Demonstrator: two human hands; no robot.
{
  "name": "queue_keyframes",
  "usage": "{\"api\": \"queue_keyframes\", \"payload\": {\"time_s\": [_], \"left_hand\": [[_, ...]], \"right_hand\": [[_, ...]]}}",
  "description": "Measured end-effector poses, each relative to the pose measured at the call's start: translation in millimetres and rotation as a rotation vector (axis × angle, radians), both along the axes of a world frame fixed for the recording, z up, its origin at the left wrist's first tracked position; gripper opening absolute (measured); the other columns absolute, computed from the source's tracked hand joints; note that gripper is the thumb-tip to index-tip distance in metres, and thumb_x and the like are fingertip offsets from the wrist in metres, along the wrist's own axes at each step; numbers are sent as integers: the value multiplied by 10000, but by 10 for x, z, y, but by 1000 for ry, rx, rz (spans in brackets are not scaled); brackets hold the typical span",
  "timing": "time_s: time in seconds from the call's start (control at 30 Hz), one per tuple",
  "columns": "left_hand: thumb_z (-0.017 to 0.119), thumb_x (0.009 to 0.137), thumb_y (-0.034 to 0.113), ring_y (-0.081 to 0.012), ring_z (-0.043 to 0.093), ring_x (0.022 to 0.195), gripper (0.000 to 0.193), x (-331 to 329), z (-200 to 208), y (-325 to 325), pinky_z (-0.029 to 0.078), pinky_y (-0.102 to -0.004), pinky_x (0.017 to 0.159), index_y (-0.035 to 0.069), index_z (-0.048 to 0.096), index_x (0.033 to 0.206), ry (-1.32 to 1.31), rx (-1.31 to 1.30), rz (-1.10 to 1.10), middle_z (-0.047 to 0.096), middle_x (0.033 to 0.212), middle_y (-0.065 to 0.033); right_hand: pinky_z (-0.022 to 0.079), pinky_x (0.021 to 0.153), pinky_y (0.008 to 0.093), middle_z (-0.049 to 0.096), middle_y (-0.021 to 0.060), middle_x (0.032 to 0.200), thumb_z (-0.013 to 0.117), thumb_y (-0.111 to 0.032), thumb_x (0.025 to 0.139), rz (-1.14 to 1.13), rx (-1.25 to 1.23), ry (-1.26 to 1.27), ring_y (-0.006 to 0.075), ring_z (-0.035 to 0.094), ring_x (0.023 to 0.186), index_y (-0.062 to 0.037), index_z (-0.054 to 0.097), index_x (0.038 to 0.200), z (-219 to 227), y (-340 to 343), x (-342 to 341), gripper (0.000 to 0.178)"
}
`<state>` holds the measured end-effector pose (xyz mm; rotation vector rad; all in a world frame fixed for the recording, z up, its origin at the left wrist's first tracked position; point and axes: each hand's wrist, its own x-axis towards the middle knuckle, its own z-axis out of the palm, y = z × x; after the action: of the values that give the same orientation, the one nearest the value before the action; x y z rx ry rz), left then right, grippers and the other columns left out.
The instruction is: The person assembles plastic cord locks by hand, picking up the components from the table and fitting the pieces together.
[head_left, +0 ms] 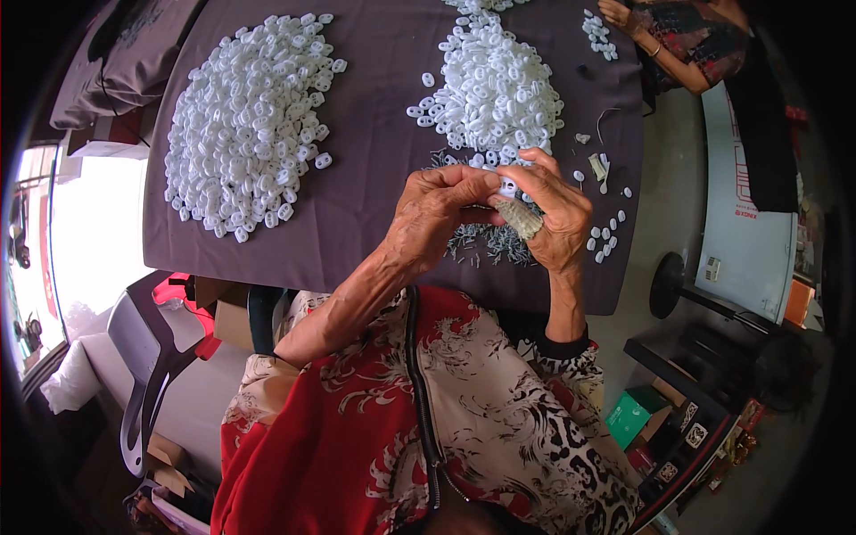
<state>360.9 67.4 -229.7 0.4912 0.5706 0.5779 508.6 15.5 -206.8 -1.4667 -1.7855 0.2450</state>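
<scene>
Dark cloth (374, 116) lies beneath a left hand (432, 209) and right hand (562, 214), angled inward, fingertips clamped together on one small white piece (507, 186), above grey slivers (489, 244) near the right white heap (499, 85).

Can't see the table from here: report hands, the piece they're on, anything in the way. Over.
Left hand, right hand pinching one white piece. Beige finger wrap on the right. Grey slivers beneath, white pile beyond; no obstruction seen.

Left hand (430, 209) beside bent-fingered right hand (562, 214)
</scene>
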Motion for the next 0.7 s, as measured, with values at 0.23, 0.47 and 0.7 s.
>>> {"api": "queue_keyframes", "payload": {"time_s": [0.23,0.47,0.7], "left_hand": [[584,837,172,-152,587,719,203,7,-30,-4,513,-292,674,-28,612,864,8,9,2,612,785,-91],[570,845,156,-162,590,740,180,7,-10,-18,511,-320,690,-18,612,867,-15,-32,9,606,787,-84],[575,841,148,-177,607,751,167,-16,1,6,512,-319,689,-12,603,879,-32,-52,4,602,777,-80]], "right_hand": [[467,736,328,631,65,804,730,-113,634,14,10,5,267,582,889,-34,639,899,-28,6,7,291],[447,820,371,633,64,773,723,-98,639,29,18,26,223,598,794,-29,641,890,-16,17,10,273],[423,844,396,631,68,793,739,-143,651,66,86,11,187,600,705,-42,618,948,-42,27,24,336]]}}
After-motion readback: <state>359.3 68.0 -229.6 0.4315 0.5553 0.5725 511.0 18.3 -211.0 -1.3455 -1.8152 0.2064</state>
